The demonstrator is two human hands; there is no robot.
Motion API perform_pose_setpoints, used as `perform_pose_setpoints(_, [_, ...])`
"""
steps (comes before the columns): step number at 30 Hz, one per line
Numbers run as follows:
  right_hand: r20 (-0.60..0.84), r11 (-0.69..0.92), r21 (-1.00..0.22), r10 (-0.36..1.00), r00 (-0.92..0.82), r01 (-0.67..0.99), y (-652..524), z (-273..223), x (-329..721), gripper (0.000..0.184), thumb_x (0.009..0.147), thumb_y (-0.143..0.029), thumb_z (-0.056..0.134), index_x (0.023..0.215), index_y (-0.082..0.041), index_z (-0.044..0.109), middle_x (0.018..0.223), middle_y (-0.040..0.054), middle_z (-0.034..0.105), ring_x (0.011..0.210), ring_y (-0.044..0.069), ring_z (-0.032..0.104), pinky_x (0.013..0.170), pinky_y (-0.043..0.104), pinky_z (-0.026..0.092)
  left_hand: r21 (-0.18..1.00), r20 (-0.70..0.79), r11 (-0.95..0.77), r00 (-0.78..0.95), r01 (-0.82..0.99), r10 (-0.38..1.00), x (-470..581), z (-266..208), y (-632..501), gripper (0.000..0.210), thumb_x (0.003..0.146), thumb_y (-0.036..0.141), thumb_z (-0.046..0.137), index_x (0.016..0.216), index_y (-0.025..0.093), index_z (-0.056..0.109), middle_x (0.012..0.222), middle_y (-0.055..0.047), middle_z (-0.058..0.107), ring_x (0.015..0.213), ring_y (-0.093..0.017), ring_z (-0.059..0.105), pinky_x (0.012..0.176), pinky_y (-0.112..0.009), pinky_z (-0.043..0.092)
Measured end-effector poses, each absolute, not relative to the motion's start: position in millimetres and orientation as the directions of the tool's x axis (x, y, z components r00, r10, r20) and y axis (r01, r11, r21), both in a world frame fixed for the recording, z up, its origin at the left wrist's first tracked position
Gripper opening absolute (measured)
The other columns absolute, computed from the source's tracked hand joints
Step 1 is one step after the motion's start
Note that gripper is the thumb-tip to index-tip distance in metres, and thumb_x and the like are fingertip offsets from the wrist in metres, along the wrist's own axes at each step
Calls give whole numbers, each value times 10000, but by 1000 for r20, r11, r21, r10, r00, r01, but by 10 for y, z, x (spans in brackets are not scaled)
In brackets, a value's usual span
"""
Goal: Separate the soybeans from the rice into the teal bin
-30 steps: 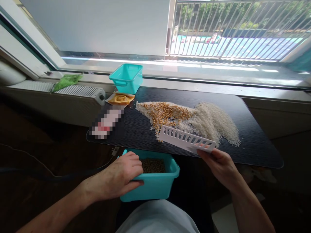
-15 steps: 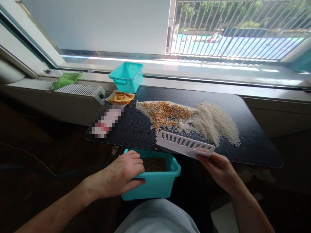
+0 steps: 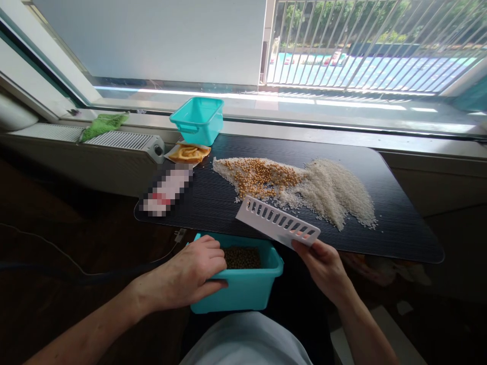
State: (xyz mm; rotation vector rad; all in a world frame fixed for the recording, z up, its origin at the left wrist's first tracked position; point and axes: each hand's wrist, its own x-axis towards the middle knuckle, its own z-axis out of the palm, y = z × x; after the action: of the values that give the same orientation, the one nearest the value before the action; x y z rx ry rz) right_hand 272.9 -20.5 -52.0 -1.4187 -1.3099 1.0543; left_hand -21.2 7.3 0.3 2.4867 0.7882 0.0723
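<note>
- The right hand (image 3: 323,258) is closed in a pinch, thumb and fingers gripping the near right end of a long white plastic strip with a row of slots (image 3: 268,227).
- Over the last half second this hand and the strip have moved left, and the strip's far end now sits between the heap and the rectangular turquoise plastic bin (image 3: 236,291) below.
- A loose golden ball seen by the edge half a second ago no longer shows; whether it dropped into the bin or lies behind the strip, I cannot tell. In my judgement, the move fits beads being drawn edgeward.
- The left hand (image 3: 205,263) has stayed put, fingers curled over the bin's left rim and thumb along its near wall.
- The bin sits just under the surface's near edge, against the person, with small, dull brownish balls (image 3: 243,257) inside.
- Beyond the strip, golden round pea-like balls (image 3: 262,172) lie on and among white rice-like grains (image 3: 335,187), which spread rightward over the black, wood-grained surface (image 3: 399,218). This main heap looks unchanged.
- At the far left corner are a second turquoise plastic bin (image 3: 210,129) and, just before it, a yellow-orange folded item (image 3: 189,152) on a pale sheet.
- Nearer lies a pinkish-white item with a red patch (image 3: 167,192); it is pixelated, so any writing there is unreadable. No brand or label is legible elsewhere.
</note>
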Motion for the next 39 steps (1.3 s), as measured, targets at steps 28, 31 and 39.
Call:
perform_pose_setpoints(28, [57, 45, -960, 998, 36, 278, -121, -409, 2911, 331, 818, -487, 690, 1017, -243, 790, 1004, 43, 787, 938, 275, 733, 883, 397, 582, 499, -135, -674, 816, 545, 561, -217, 13, 107, 173, 879, 233, 639, 735, 178, 559, 764, 0, 588, 793, -169, 511, 790, -316, 364])
perform_pose_setpoints(31, [30, 27, -964, 1000, 7, 265, -137, -420, 2891, 333, 820, -488, 689, 1019, -241, 791, 1012, 47, 786, 946, 276, 731, 889, 393, 578, 503, -142, -667, 814, 550, 564, -229, 17, 109, 170, 883, 240, 636, 742, 180, 563, 768, 1, 592, 798, -170, 514, 795, -315, 366])
perform_pose_setpoints(39, [-70, -36, -971, 988, -137, 234, -225, -302, 2879, 318, 820, -478, 695, 984, -227, 802, 971, 60, 792, 906, 279, 742, 824, 363, 604, 502, -136, -667, 812, 551, 568, -253, 0, 109, 164, 888, 248, 632, 756, 180, 564, 780, -6, 597, 821, -177, 514, 794, -314, 373])
